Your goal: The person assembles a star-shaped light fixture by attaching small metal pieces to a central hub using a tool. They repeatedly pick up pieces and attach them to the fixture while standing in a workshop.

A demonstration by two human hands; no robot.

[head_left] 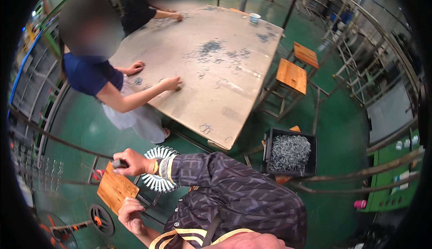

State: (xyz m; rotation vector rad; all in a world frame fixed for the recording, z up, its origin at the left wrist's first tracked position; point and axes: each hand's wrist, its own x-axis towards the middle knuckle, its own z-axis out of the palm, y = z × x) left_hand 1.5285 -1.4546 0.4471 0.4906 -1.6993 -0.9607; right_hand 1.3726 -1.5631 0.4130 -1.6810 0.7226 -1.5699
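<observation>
Near the wooden stool (116, 189), a dark handle (120, 164), likely hard, light and best held mid-way, is wrapped by the right hand's (135, 162) fingers; the left hand's (132, 214) are bent, their hold unclear.

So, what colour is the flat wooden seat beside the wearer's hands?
The seat is orange-brown; head view.

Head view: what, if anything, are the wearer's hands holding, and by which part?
Right hand grips a dark object near its exposed end; the rest is hidden. Whether the left hand holds anything is unclear.
</observation>
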